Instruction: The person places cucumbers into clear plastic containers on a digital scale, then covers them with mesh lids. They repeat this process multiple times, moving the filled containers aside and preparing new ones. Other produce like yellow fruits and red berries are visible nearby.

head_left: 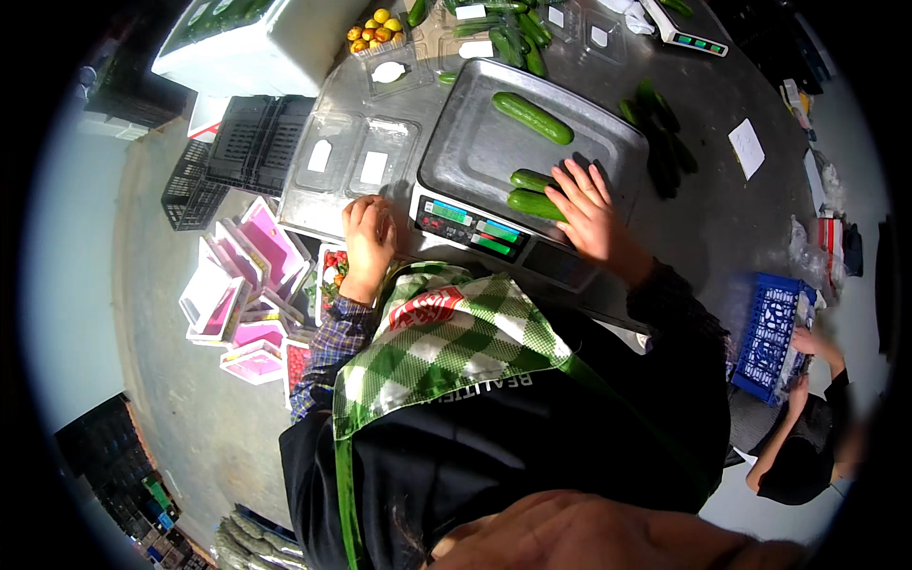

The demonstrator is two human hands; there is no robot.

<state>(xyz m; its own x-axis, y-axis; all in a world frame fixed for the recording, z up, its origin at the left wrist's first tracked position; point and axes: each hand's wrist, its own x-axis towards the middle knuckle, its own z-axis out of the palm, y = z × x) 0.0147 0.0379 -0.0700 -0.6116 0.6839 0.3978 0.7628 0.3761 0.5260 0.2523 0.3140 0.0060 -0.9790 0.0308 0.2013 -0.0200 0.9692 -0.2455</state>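
Observation:
On the steel pan of a weighing scale lie three green cucumbers. One cucumber lies by itself toward the far side. Two more, a nearer cucumber and a cucumber just behind it, lie side by side. My right hand rests over their right ends, its fingers stretched out and apart. My left hand is at the table's front edge, left of the scale, with its fingers curled in; what they hold, if anything, is hidden. The scale's lit display panel faces me.
Clear plastic trays with white labels lie left of the scale. Dark cucumbers lie right of it, more cucumbers behind. Pink-and-white boxes and black crates stand at left. A person handles a blue crate at right.

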